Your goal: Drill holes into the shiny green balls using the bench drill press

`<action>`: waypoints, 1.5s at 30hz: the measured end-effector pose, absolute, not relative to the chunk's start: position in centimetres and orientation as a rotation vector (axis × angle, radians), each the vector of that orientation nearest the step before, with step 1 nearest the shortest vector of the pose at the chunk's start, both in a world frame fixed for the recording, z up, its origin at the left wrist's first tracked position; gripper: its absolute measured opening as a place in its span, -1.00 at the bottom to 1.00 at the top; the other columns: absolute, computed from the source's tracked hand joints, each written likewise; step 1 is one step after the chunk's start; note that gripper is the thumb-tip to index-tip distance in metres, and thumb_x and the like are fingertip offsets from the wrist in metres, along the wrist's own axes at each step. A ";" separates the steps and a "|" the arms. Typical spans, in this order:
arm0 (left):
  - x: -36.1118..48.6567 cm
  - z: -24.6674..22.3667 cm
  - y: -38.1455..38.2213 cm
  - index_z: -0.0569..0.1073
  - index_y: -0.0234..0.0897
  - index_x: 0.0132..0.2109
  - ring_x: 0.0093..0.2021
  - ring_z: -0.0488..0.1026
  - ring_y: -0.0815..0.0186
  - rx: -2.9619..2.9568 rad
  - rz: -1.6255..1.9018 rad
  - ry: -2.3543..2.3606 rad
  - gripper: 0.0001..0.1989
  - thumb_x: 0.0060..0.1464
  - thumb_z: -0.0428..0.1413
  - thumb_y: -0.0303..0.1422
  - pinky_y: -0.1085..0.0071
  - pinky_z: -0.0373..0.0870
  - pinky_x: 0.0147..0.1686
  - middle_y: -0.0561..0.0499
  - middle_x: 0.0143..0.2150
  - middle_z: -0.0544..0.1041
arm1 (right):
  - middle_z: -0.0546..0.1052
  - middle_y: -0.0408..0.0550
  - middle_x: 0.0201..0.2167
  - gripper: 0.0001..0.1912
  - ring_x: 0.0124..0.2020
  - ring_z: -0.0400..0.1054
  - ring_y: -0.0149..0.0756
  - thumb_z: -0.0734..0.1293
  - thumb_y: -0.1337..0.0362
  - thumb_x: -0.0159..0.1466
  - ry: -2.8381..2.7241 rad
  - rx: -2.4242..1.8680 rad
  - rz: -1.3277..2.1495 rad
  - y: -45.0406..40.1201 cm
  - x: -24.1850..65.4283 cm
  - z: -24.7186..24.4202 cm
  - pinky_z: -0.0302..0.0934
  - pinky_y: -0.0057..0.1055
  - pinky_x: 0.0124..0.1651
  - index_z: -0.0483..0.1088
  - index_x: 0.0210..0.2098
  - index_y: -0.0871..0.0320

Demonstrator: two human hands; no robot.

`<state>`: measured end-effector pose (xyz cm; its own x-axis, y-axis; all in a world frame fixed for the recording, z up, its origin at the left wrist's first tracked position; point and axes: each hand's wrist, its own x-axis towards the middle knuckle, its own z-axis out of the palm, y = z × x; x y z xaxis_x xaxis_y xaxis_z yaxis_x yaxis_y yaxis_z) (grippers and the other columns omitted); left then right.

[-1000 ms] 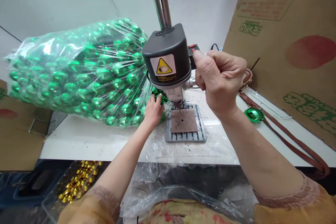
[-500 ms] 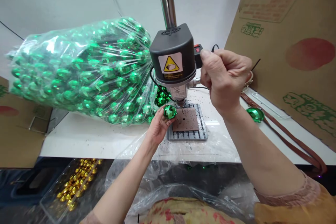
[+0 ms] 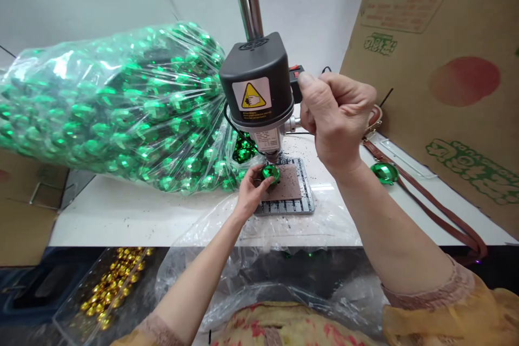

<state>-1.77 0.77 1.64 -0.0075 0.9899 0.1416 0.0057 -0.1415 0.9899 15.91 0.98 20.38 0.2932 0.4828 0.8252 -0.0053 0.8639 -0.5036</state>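
Observation:
My left hand [image 3: 251,192] pinches a shiny green faceted ball [image 3: 270,173] under the chuck of a small bench drill press [image 3: 256,78]. The ball is over the brown pad [image 3: 288,184] on the slotted metal base [image 3: 306,203]. My right hand [image 3: 340,116] is closed in a fist at the right of the drill head, round the feed lever, whose grip is hidden by my fingers. Left of the drill lies a clear plastic bag [image 3: 121,113] full of green faceted balls.
Another green ball [image 3: 384,173] lies at the right by a brown strap [image 3: 438,211]. A cardboard box [image 3: 438,135] stands at the right. Below the table's front edge, a clear bin holds gold balls [image 3: 115,281]. Clear plastic sheeting [image 3: 227,248] hangs over the edge. Dark shavings dot the table.
My left hand has brought the green ball rightward, from beside the pad to under the chuck. My right fist stays at the lever. The whole view has shifted slightly.

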 end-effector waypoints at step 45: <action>-0.3 1.0 -0.4 0.44 -0.24 0.07 0.05 0.55 0.12 1.666 1.286 1.176 -0.44 0.01 0.38 -0.08 0.17 0.46 0.12 -0.12 0.01 0.59 | 0.00 -0.26 -0.71 -0.50 -0.71 -0.09 -0.57 0.26 0.45 0.31 -1.374 -0.358 0.054 -1.0 16.3 16.7 -0.19 -0.38 -0.65 -0.08 -0.64 0.13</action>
